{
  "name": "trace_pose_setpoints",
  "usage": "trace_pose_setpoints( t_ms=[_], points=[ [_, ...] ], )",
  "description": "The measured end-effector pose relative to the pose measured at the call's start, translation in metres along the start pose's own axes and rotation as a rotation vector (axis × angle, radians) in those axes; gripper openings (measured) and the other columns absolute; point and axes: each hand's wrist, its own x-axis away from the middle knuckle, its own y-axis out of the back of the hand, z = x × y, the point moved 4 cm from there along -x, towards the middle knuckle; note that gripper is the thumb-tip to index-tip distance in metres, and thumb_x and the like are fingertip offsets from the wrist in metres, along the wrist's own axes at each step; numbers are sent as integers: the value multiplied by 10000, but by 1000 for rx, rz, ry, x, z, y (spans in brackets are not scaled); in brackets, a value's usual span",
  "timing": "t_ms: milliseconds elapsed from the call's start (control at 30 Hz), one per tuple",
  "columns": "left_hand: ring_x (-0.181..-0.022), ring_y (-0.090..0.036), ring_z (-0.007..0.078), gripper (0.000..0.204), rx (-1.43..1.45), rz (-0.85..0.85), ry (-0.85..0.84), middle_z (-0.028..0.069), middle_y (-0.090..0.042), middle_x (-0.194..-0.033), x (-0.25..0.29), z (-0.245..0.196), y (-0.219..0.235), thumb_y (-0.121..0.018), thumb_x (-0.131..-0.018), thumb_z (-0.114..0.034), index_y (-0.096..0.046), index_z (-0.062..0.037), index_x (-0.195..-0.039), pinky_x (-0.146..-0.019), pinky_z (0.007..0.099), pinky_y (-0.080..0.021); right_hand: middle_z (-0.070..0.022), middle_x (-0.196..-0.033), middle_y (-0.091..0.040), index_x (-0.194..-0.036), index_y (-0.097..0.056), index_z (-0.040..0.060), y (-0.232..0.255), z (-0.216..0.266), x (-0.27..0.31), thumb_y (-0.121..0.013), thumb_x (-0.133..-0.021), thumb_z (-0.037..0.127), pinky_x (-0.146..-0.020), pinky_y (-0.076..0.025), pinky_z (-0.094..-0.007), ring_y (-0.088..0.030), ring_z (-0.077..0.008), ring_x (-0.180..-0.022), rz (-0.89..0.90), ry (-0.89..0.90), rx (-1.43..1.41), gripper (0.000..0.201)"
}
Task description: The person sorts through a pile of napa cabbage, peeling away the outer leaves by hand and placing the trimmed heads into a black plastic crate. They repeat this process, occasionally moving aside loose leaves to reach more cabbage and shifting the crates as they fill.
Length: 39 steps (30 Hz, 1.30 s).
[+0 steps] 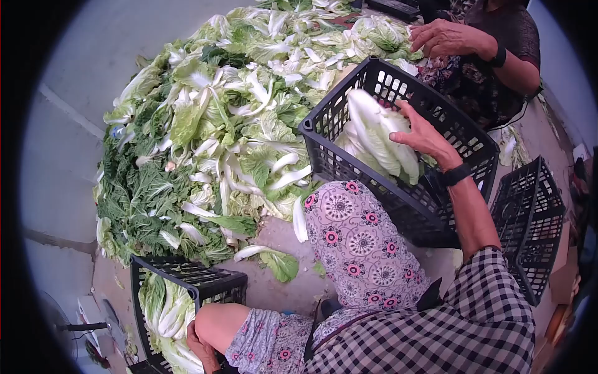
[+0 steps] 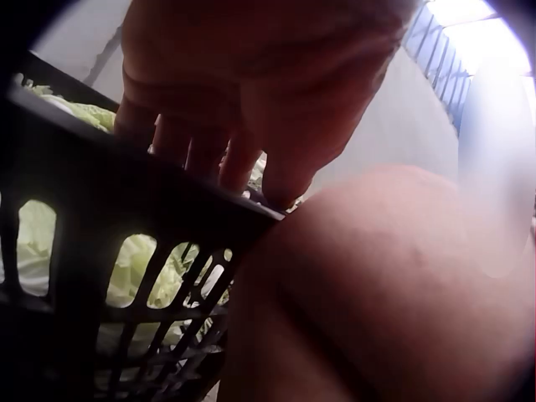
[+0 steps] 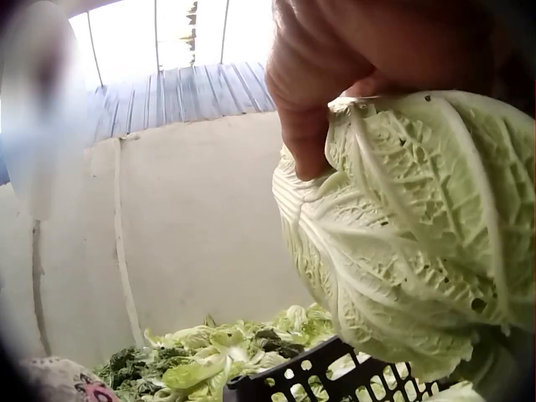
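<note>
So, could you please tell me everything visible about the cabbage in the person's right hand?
The cabbage is long and whole-looking, with crinkled pale green leaves, thick white ribs and scattered dark specks. It tilts over the black crate, its whiter end pointing away from the person. The right hand grips it, fingers pressed against the leaves.

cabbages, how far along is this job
Probably well under way: a big heap of loose leaves already lies on the floor. In hand now is one pale cabbage, held by the right hand at the larger crate. More cabbages sit in the crate by the left hand; whether those are left to do or finished, I can't tell.
</note>
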Motion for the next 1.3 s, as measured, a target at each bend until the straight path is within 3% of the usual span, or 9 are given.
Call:
trace_pose_setpoints(
  t_ms=[267,567,733,833,1033,1067,1133,1233,1300],
  points=[
    [-776,-581,175,346,-167,-29,50,122,-629,-855,-5,-5,-2,-558,-871,-272,-574,56,-981,-728,292,-466,-243,-1248,-497,-1311,-412,-22,-33,-31,8,-626,-813,321,-983,-385,-371,-484,-308,-1171,320,-140,-126,641],
    [-772,-616,298,477,-497,-30,-23,210,-639,-846,-3,-27,-7,-569,-862,-381,-587,71,-1012,-735,368,-473,-222,-1254,-485,-1342,-359,-9,-55,53,30,-608,-816,429,-941,-412,-372,-512,-276,-1120,481,-17,-219,728],
    [-642,-567,244,436,-527,16,25,141,-608,-726,-2,-38,-11,-567,-868,-386,-600,28,-1001,-646,346,-460,-262,-1246,-469,-1376,-268,9,-97,55,40,-580,-770,124,-1002,-346,-366,-465,-357,-1172,477,-22,-48,691],
    [-616,-534,216,414,-472,55,60,105,-583,-694,0,-35,-8,-548,-875,-385,-603,2,-1009,-627,318,-451,-257,-1235,-478,-1365,-274,12,-99,53,42,-583,-765,103,-997,-341,-387,-462,-380,-1164,383,-29,-37,681],
    [-691,-607,246,375,-351,-38,87,128,-639,-752,-1,-22,-7,-481,-891,-355,-612,-38,-1043,-664,338,-462,-109,-1082,-527,-1319,-373,20,-105,37,43,-643,-802,201,-877,-382,-286,-482,-180,-978,305,-35,-96,610],
    [-744,-634,285,352,-408,-8,145,147,-656,-798,-1,-31,-7,-478,-888,-335,-615,-53,-1049,-697,356,-472,-156,-1084,-570,-1290,-410,23,-107,40,42,-630,-810,190,-883,-416,-317,-551,-221,-1015,284,-53,-119,554],
    [-791,-626,318,354,-474,-41,132,166,-646,-837,1,-32,-2,-472,-889,-342,-615,-58,-1043,-725,363,-473,-91,-1052,-557,-1312,-403,33,-109,36,42,-632,-827,218,-868,-410,-290,-521,-179,-971,288,-78,-159,567],
    [-802,-624,180,303,-183,27,142,105,-664,-854,-2,-31,12,-549,-892,-273,-610,-11,-1031,-724,294,-473,-97,-1091,-551,-1351,-362,8,-110,29,40,-639,-815,165,-872,-417,-277,-520,-160,-990,266,-20,-116,624],
    [-815,-601,130,260,-110,-149,97,75,-657,-867,-6,-12,42,-601,-872,-206,-608,8,-1021,-738,269,-473,-85,-1081,-548,-1350,-359,0,-111,26,38,-629,-823,153,-861,-421,-267,-516,-147,-972,268,-8,-165,612]
  ],
)
